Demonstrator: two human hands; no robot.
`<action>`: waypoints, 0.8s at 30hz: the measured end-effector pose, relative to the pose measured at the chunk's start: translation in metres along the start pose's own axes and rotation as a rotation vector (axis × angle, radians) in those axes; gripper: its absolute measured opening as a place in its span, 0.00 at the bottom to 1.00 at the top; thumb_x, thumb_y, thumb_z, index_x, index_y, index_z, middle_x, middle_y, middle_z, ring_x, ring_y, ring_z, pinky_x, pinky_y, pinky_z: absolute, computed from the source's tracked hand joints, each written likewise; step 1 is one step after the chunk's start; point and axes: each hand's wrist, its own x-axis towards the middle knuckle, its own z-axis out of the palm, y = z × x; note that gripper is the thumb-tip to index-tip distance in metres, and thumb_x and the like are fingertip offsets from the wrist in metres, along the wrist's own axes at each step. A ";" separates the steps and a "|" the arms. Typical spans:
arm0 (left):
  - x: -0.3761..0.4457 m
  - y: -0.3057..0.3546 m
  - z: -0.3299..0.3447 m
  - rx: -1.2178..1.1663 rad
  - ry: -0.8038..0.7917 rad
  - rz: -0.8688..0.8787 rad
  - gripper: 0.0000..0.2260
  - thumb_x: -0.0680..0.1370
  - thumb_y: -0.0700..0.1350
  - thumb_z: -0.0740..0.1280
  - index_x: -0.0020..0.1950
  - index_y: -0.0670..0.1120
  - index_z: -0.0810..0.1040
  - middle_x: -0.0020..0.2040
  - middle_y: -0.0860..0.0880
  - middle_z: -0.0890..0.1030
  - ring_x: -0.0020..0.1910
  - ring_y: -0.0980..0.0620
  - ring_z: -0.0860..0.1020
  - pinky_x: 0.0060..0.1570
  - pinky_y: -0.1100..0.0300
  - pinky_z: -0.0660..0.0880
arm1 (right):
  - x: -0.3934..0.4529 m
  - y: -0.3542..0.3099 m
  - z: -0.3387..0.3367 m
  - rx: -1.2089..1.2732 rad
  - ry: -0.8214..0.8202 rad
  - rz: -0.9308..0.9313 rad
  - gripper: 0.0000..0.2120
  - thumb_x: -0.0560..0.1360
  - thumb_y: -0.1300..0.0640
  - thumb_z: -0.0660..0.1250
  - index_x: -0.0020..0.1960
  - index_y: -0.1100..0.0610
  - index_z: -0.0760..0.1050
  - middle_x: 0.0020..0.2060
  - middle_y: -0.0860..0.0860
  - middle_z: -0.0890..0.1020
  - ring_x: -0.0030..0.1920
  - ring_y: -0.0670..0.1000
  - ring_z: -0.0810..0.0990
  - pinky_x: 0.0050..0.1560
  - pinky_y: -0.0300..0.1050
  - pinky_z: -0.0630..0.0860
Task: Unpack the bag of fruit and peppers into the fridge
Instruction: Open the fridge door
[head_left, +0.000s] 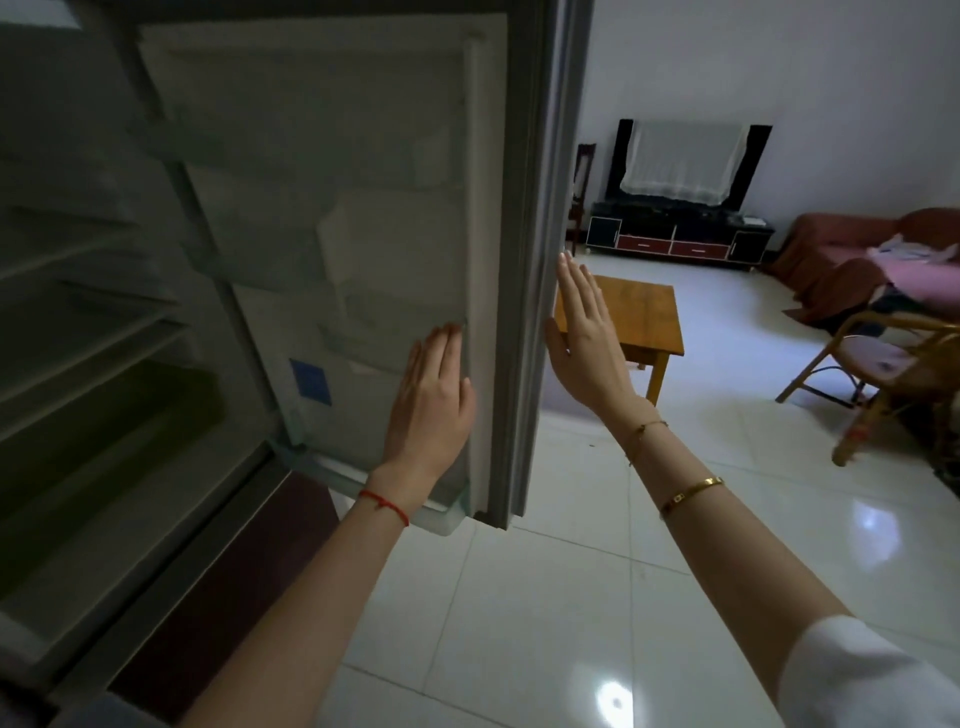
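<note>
The fridge (93, 322) stands open on the left, its dim shelves bare as far as I can see. Its door (363, 234) swings out toward me, the white inner lining with door racks facing me. My left hand (431, 400) lies flat against the inner side of the door near its lower edge, fingers together and pointing up. My right hand (587, 338) is flat and held just past the door's outer edge, fingers extended, holding nothing. No bag, fruit or peppers are in view.
A small wooden table (649, 322) stands behind the door on the white tiled floor (597, 571). Further back is a dark TV cabinet (675, 239). A sofa (857, 254) and a rattan chair (883, 364) fill the right side.
</note>
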 end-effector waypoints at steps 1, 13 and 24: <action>0.006 0.005 0.005 -0.010 -0.001 -0.012 0.26 0.83 0.42 0.58 0.80 0.41 0.55 0.80 0.42 0.58 0.79 0.43 0.56 0.77 0.55 0.50 | 0.007 0.008 0.000 0.005 -0.013 -0.006 0.29 0.82 0.55 0.54 0.79 0.58 0.48 0.79 0.54 0.52 0.79 0.53 0.47 0.78 0.57 0.54; 0.084 0.013 0.071 0.079 0.010 0.007 0.27 0.82 0.42 0.59 0.80 0.42 0.55 0.79 0.43 0.61 0.79 0.45 0.57 0.77 0.58 0.46 | 0.090 0.090 0.032 0.121 -0.033 0.004 0.30 0.82 0.56 0.55 0.80 0.58 0.46 0.79 0.53 0.50 0.75 0.44 0.40 0.77 0.45 0.43; 0.170 -0.003 0.132 0.057 0.073 0.042 0.23 0.80 0.37 0.61 0.75 0.38 0.67 0.74 0.42 0.71 0.75 0.46 0.67 0.78 0.53 0.56 | 0.176 0.159 0.083 0.255 -0.077 0.013 0.30 0.80 0.63 0.55 0.80 0.55 0.48 0.79 0.51 0.51 0.79 0.49 0.46 0.79 0.51 0.49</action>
